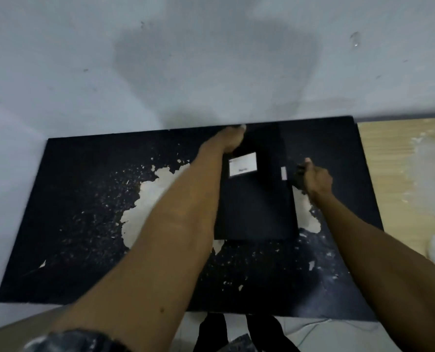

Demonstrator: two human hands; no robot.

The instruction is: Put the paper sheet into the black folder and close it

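1. Arms reach out from the bottom edge, bare and long. A dark round wristwatch [76, 340] sits on the left arm and the bottom edge cuts it off, so its face is blurry.
2. Under the near rim of the table, two dark shapes [236, 334] stand on the pale floor. They are too blurry to name.
3. The flat black table top [66, 212] is a big rectangle. Its dark skin has peeled off in rough patches, and pale tan shows through with many small flecks around it.
4. The black rectangular folder [258, 207] lies closed and flat near the middle of the table, toward the back. Its cover is smooth and dull. A white label [243, 165] is stuck near its far end, and the words on the label are too blurry to read. A thin pale strip [283, 173] shows at its right edge. No paper sheet shows outside the folder.
5. The right hand [315, 180] rests at the folder's right edge with the fingers curled around something dark. What it grips is hard to make out.
6. The left hand [232, 139] presses on the folder's far left corner with the fingers bent down close together.
7. A light wooden surface [401, 174] with stripes sits to the right, touching the black top.
8. Behind all is a grey-white wall [211, 59] with dark smudges.
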